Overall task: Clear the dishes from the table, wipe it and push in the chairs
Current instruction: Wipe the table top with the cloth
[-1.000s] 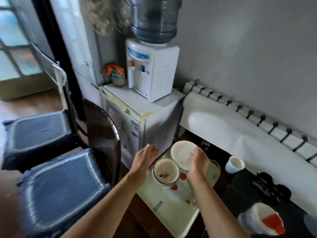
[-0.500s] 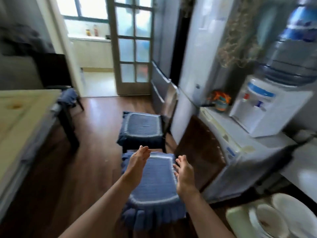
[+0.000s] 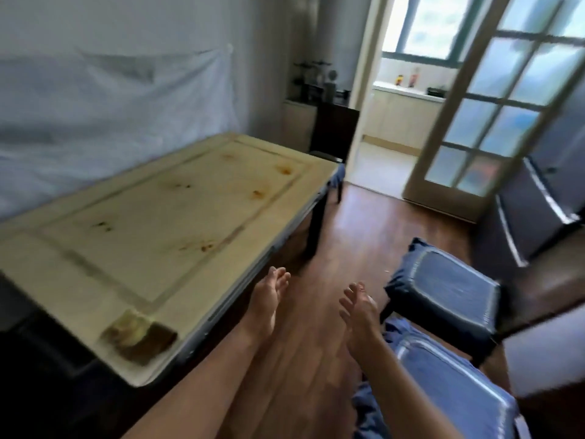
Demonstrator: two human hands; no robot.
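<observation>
Left hand (image 3: 269, 301) and right hand (image 3: 359, 308) hang empty beside the stained bench (image 3: 158, 217), fingers (image 3: 350, 293) loosely spread, so best take what looks like a cloth (image 3: 139, 339) on the bench's near corner and wipe every stain.

We see a pale yellow table (image 3: 142, 248) blotched with brown stains, a mottled brown cloth (image 3: 139, 339) at its near corner, blue chair cushions (image 3: 443, 286) edged paler, a reddish-brown floor (image 3: 364, 223).

Stained table (image 3: 164, 217), 2 empty hands (image 3: 269, 299)
</observation>
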